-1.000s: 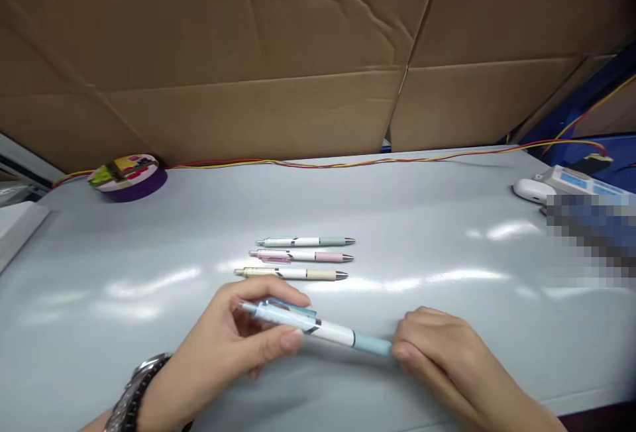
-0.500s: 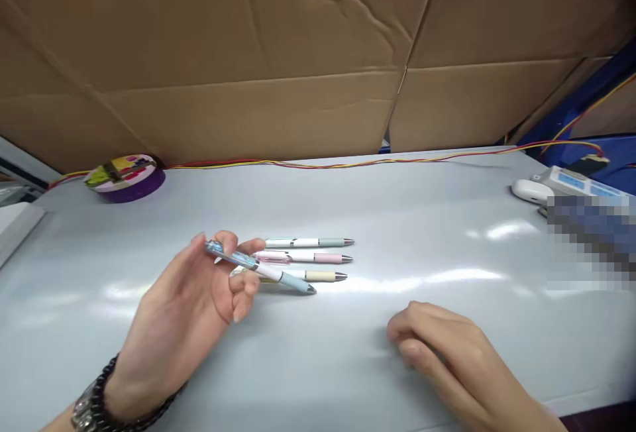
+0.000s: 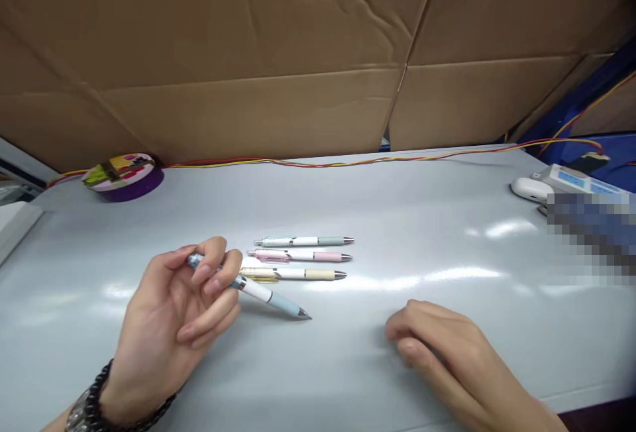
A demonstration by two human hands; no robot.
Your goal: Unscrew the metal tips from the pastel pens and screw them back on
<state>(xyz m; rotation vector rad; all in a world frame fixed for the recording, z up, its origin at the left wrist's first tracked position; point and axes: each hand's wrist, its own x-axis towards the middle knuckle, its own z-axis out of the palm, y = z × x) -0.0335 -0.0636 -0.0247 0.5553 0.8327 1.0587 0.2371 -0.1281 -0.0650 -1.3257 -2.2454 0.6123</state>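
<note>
My left hand, palm turned up, has its thumb and bent fingers closed around the upper part of a light-blue and white pen. The pen slants down to the right, its metal tip close to the table; whether it touches I cannot tell. Just beyond it, three similar pens lie side by side with tips to the right: a yellow pen, a pink pen and a grey-green pen. On the right, my right hand rests on the table, loosely curled, thumb apart from the index finger, with nothing visible in it.
A round purple box with a colourful lid sits at the back left of the grey table. Red and yellow wires run along the cardboard wall. At the right are a white case, a power strip and a blurred-out patch.
My left hand has curled its fingers further around the blue pen and drawn it slightly left and nearer to me, apart from the row. My right hand has stayed almost still.
</note>
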